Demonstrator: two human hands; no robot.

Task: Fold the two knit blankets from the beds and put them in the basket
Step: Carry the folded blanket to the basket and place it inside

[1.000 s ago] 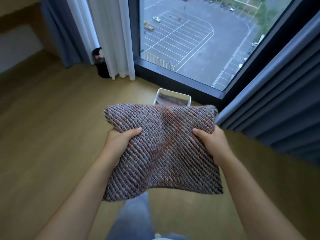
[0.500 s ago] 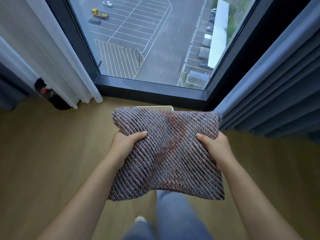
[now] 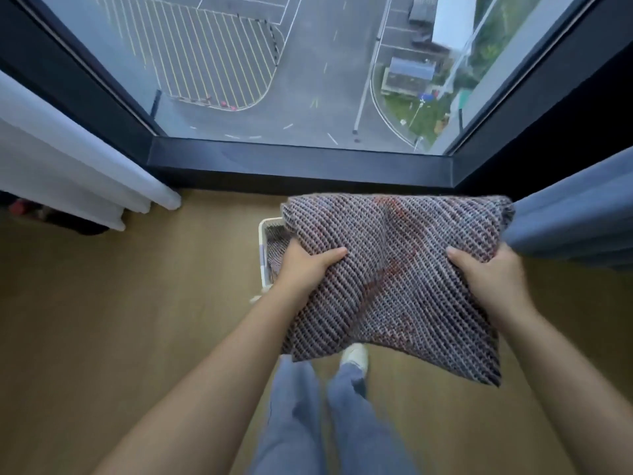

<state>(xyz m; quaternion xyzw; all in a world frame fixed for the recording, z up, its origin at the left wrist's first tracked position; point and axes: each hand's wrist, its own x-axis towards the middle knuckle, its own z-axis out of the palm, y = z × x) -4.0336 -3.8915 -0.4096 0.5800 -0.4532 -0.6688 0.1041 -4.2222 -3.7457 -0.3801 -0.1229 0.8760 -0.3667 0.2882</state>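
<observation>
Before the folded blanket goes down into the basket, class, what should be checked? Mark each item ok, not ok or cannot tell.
1. Both grips firm: left hand and right hand each grip a side of the folded blanket: ok.
2. Fold holding, no loose tails: ok.
3. Blanket centred over basket: only its left rim shows: cannot tell.
4. Room inside: a knit piece already lies there: cannot tell.
5. Blue curtain clear: it meets the blanket's far right corner: not ok.
</observation>
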